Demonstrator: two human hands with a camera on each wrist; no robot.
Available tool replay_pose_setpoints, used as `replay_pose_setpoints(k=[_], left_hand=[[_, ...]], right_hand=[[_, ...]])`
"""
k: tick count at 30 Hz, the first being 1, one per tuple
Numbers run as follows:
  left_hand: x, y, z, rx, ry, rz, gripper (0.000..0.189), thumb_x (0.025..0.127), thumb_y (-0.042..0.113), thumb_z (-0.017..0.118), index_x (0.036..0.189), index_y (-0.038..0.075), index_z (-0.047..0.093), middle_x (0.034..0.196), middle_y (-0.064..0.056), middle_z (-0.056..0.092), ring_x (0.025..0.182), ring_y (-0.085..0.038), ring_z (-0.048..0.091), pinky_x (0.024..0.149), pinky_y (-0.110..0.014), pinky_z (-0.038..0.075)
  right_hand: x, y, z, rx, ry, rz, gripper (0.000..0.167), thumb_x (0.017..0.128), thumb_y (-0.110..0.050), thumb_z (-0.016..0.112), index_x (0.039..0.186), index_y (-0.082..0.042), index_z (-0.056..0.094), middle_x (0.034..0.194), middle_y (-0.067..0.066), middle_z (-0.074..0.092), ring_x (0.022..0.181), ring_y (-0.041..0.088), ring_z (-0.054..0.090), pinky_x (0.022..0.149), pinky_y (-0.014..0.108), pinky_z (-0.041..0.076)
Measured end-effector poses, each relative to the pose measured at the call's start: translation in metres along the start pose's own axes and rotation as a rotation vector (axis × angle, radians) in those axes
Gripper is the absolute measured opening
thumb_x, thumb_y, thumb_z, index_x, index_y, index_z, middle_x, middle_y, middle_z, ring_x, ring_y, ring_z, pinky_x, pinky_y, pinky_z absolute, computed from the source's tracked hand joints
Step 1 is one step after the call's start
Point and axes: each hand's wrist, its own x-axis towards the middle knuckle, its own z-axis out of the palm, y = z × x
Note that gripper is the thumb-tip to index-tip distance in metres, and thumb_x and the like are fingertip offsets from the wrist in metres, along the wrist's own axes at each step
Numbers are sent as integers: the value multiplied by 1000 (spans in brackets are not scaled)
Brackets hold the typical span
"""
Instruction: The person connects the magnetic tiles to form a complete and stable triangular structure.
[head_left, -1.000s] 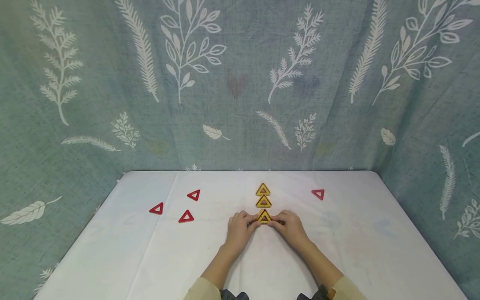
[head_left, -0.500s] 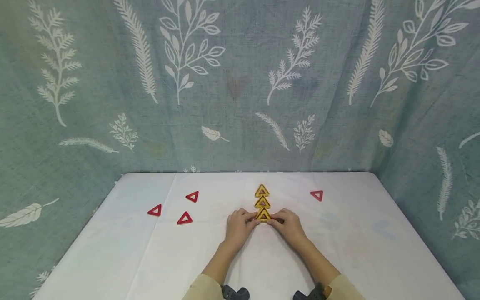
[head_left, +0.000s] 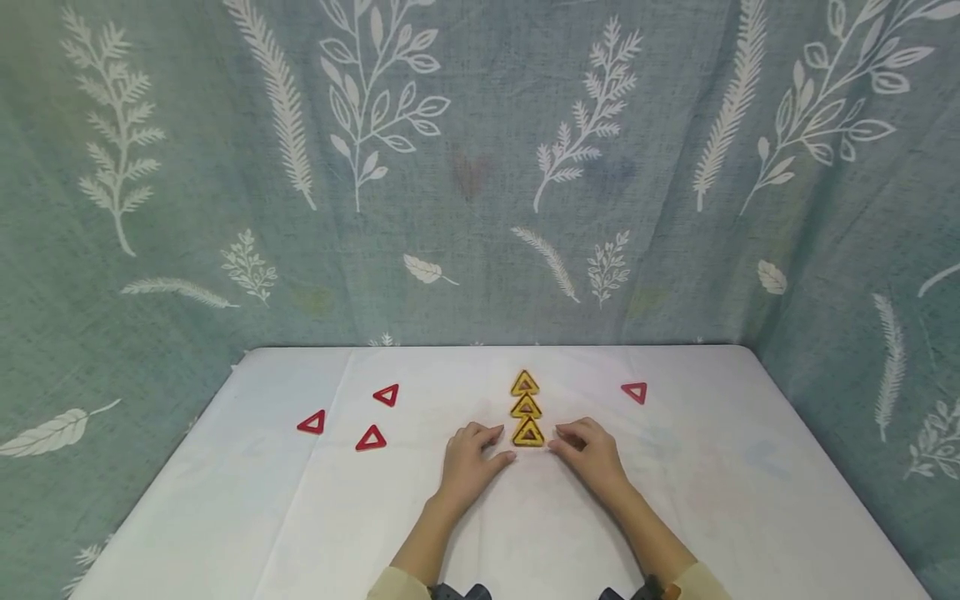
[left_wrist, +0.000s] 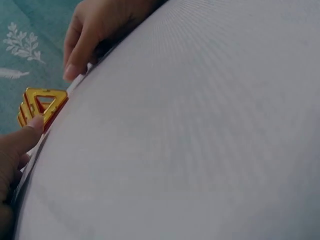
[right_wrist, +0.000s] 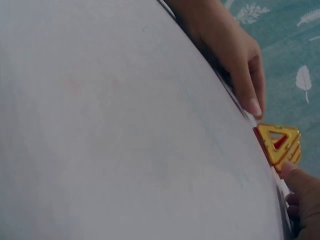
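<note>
Three yellow triangular magnetic tiles stand in a column on the white table: a far tile (head_left: 525, 392), a middle tile (head_left: 526, 415) and a front tile (head_left: 528, 443). In the wrist views a red layer shows beneath the front yellow tile (right_wrist: 267, 145). My left hand (head_left: 468, 467) lies left of it, thumb and forefinger spread apart, holding nothing. To its right, my right hand (head_left: 592, 457) has its fingers loosely bent, the thumb tip close to the tile's corner. In the left wrist view the left thumb (left_wrist: 35, 123) overlaps the tile; contact is hard to judge.
Red triangular tiles lie scattered at the left: a far one (head_left: 393, 388), an outer one (head_left: 321, 423) and a nearer one (head_left: 383, 437). Another red tile (head_left: 634, 386) is at the right. A green leaf-patterned curtain (head_left: 480, 275) hangs behind the table's (head_left: 675, 517) far edge.
Both hands held the front tile at its sides and slid it forward against the middle tile. Now they have let go and drawn outward, the left hand farther than the right.
</note>
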Motion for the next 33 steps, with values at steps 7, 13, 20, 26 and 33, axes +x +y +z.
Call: replay_pose_setpoints(k=[7,13,20,26,33], left_hand=[[-8,-10,-16,-24,34,22,52,73,36,79,117,12,67,95,4,60,88,-14,52,79,-34,39],[-20,-26,-33,7,50,17,54,71,36,81,118,12,67,95,6,59,88,-13,52,81,-37,40],[-39,-50,-61,75,41,-62,61,69,33,83,123,11,63,102,1,56,93,-16,48,82,-38,33],[-53,-68,-84,103,69,-82,61,71,29,82,125,8,61,105,-4,55,100,-23,48,84,-44,32],[-64,-87,-102,192,131,-141,74,71,32,82,132,5,52,117,-16,46,103,-32,41,87,-50,27]], right_hand=[[2,14,-20,-50,55,83,28,76,-18,79,100,-8,72,92,2,64,83,14,59,74,25,50],[3,30,-39,-49,98,103,28,77,-17,78,101,-5,71,94,7,64,86,20,60,75,26,50],[6,48,-63,-91,63,205,40,81,-22,74,115,-3,65,107,12,62,99,27,58,89,42,49],[9,61,-79,-98,83,209,46,80,-20,75,119,1,62,112,16,60,106,32,56,93,45,44],[11,66,-80,-106,47,216,48,83,-20,72,123,2,58,118,19,56,114,35,52,98,47,41]])
